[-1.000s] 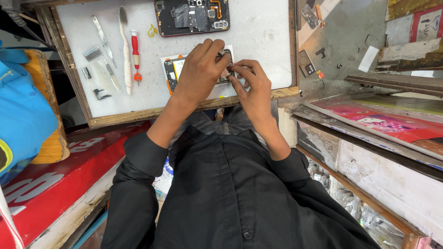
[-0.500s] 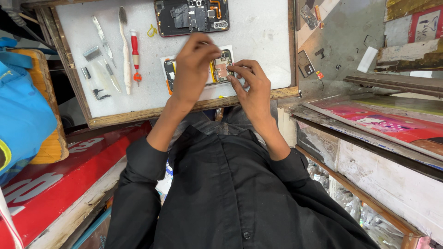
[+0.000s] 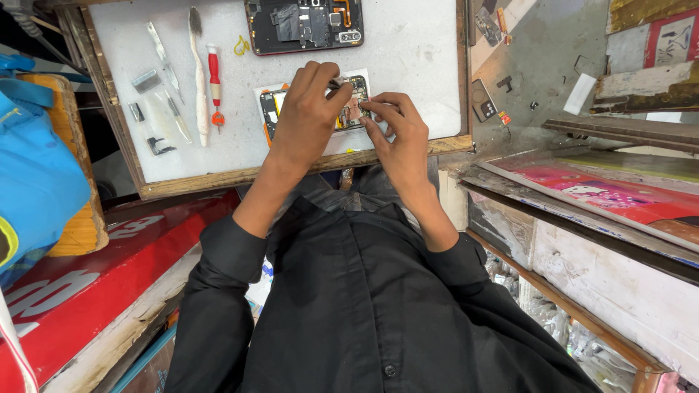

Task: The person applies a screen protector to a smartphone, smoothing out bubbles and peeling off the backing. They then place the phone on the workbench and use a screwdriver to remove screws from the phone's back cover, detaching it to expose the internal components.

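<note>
Both hands work over an opened phone (image 3: pixel 348 109) lying on the white work board (image 3: pixel 408 58). The left hand (image 3: pixel 306 120) covers the phone's middle and pinches a thin metal tool (image 3: pixel 336 84) above it; the right hand (image 3: pixel 397 135) touches the phone's right end with its fingertips. Beyond the phone lies a second opened phone (image 3: pixel 304 25); to its left lie a red screwdriver (image 3: pixel 214 80) and a toothbrush (image 3: pixel 196 73).

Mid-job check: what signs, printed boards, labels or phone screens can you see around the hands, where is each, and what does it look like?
Opened phone with orange-edged frame: under both hands on the white tray, internals exposed, no lit screen.
Second opened black phone: tray's top edge, rectangular.
Red signboard with white lettering: lower left, long and flat.
Pink and red printed board: right shelf, with a cartoon figure.
</note>
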